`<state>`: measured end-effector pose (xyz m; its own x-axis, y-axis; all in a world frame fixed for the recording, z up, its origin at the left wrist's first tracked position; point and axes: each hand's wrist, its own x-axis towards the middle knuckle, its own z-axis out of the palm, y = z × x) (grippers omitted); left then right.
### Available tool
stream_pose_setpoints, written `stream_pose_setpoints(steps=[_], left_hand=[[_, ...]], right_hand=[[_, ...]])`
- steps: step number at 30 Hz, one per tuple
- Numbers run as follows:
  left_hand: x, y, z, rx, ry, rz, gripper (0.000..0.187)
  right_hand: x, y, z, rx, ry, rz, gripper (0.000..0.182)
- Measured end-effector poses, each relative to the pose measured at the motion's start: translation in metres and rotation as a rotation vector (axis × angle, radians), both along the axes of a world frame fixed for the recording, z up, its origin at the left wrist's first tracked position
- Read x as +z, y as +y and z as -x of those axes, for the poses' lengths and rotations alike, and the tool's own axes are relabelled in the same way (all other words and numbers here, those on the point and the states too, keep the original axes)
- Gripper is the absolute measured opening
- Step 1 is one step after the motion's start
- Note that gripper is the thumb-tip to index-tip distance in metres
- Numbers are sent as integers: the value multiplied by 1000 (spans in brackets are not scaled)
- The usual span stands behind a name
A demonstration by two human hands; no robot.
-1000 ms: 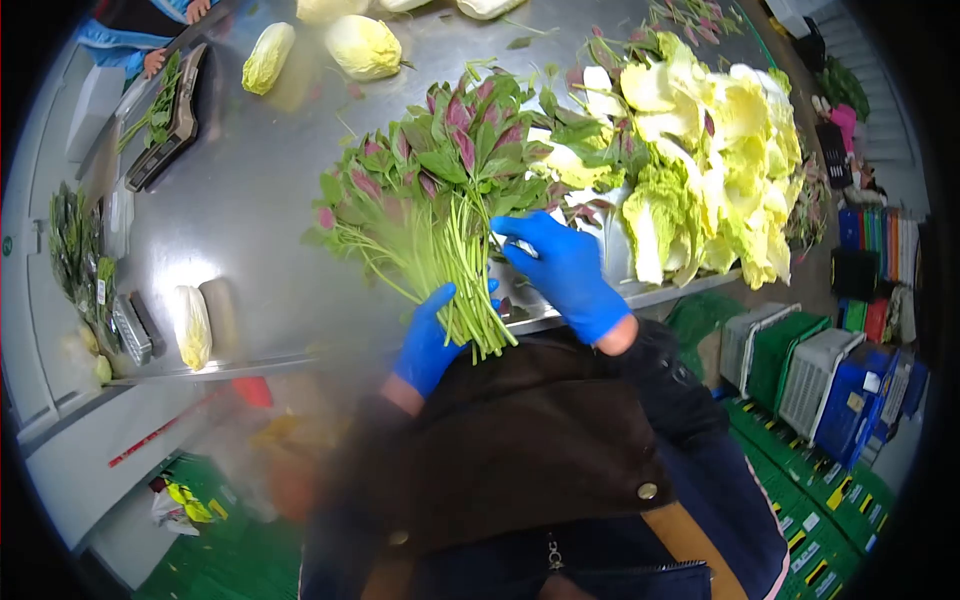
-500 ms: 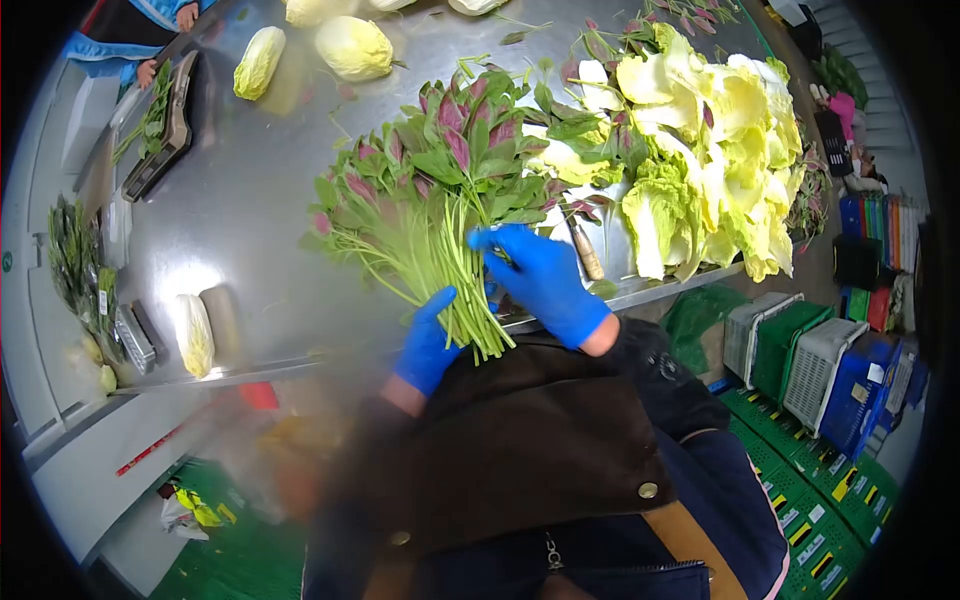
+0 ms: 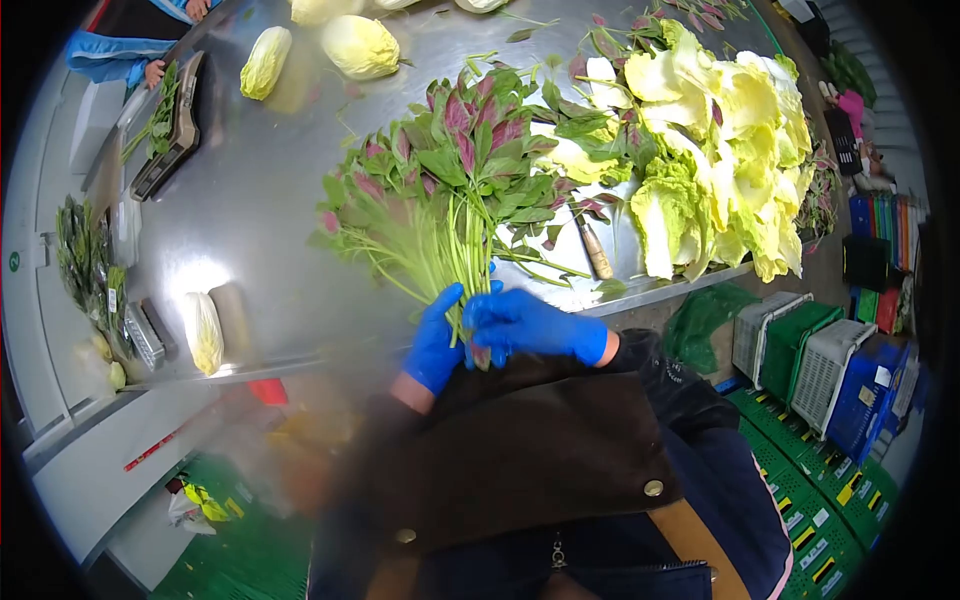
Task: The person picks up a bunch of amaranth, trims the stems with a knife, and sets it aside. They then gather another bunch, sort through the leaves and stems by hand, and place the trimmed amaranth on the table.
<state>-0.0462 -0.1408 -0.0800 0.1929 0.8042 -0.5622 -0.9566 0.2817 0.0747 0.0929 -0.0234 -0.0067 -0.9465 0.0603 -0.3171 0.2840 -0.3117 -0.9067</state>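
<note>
A bunch of amaranth greens [image 3: 465,150], with green and purple-red leaves and long pale stems, lies over the table edge in front of me. My left hand [image 3: 433,342], in a blue glove, is closed around its lower stems from the left. From the right, my gloved right hand [image 3: 530,322] has its fingers curled over the stem ends, hiding most of them. A small purplish leaf tip pokes out beneath those fingers. Right of the bunch, a wooden-handled knife [image 3: 594,250] lies with its blade partly covered by leaves and stems.
Loose napa cabbage leaves [image 3: 720,150] are heaped at the right. Whole napa cabbages [image 3: 360,47] sit at the back, another [image 3: 203,332] front left. A scale [image 3: 172,130] holds greens beside a co-worker's hand [image 3: 154,73]. Crates [image 3: 795,350] stand right of the metal table [image 3: 250,200].
My right hand has moved down from the upper stems to the stem ends, its fingers now curled there. A few stems now show on the table near the knife. My left hand keeps its hold.
</note>
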Motion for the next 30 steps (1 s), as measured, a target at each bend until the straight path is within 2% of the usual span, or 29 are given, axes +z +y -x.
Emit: stream_pose_setpoints(steps=[2, 3, 4, 5, 6, 7, 9, 10, 11, 12, 14, 17, 20, 21, 23, 25, 28, 29, 30], left_hand=[[-4, 0, -1, -18, 146, -23, 58], [-5, 0, 0, -38, 194, -34, 59], [-4, 0, 0, -55, 242, -44, 59], [-1, 5, -6, 33, 333, 14, 60], [0, 3, -5, 1, 291, 10, 60], [0, 2, -1, -29, 249, 4, 60], [-1, 1, 0, -50, 203, -1, 59], [-3, 1, 0, -46, 199, 3, 58], [-5, 1, -1, -47, 196, 5, 58], [-8, 1, -1, -48, 194, 1, 57], [-10, 0, 0, -52, 192, -2, 56], [-7, -2, -4, 3, 160, 62, 50], [-5, -4, -6, 28, 153, 59, 43], [-6, -4, -6, 31, 196, 102, 42], [-12, -6, -6, 47, 279, 190, 40], [-13, -7, -6, -13, 350, 167, 40], [13, 7, -5, -19, 457, 113, 40], [16, 9, -4, -3, 512, 92, 41], [18, 10, 0, 9, 569, 70, 41]], right_hand=[[3, -10, -8, 224, 117, 17, 14], [11, -10, -18, 241, 199, -168, 15], [10, -3, -26, 3, 180, -39, 15], [8, 8, -33, -235, 162, 91, 15], [6, 22, -41, -474, 144, 221, 15], [7, 48, -50, -640, -32, 452, 20], [-4, 59, -49, -741, -417, 272, 30], [-25, 44, -40, -665, -605, -139, 36], [-39, 32, -38, -477, -544, -657, 45], [-48, 25, -32, -429, -388, -964, 40], [-59, 28, -19, -168, -384, -1052, 29], [-41, 25, -6, -364, -366, -375, 19], [-39, 10, 12, -498, -392, -19, 16], [-63, 3, 16, -471, -306, -363, 16], [-49, 0, 18, -475, -297, -228, 16], [-48, 4, 15, -448, -304, -139, 16], [-18, 20, 5, -479, -351, -980, 22], [10, 29, 8, -316, -535, -684, 36], [3, 26, 15, -332, -446, -574, 41]])
